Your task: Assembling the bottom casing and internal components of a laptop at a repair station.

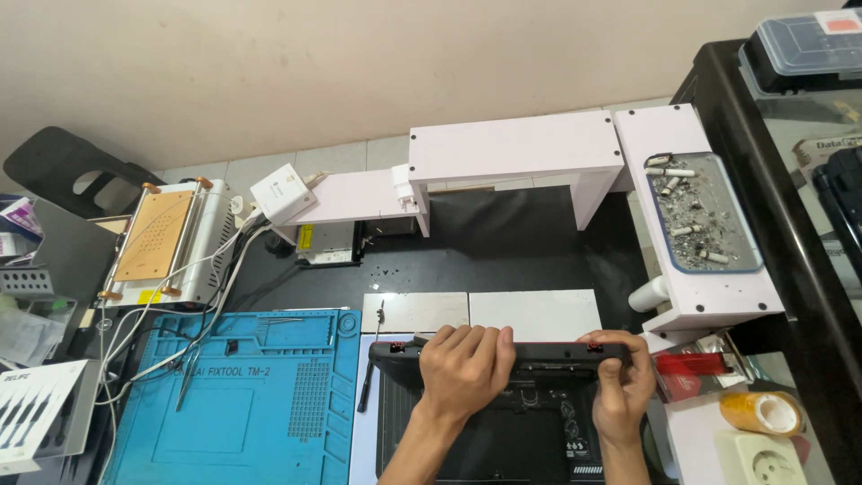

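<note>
A black laptop (503,431) lies bottom side up on the bench in front of me. My left hand (462,368) lies over its far edge near the left hinge, fingers curled over the rim. My right hand (624,377) pinches the far right corner, near a small red hinge part. Both hands grip the laptop's back edge. A thin black tool (366,386) lies just left of the laptop.
A blue silicone work mat (260,404) with tweezers (190,377) sits to the left. A heating plate machine (166,238) stands far left. White shelves (516,148) span the back; an ash-filled tray (705,216) sits right. A tape roll (763,411) and socket (763,458) lie bottom right.
</note>
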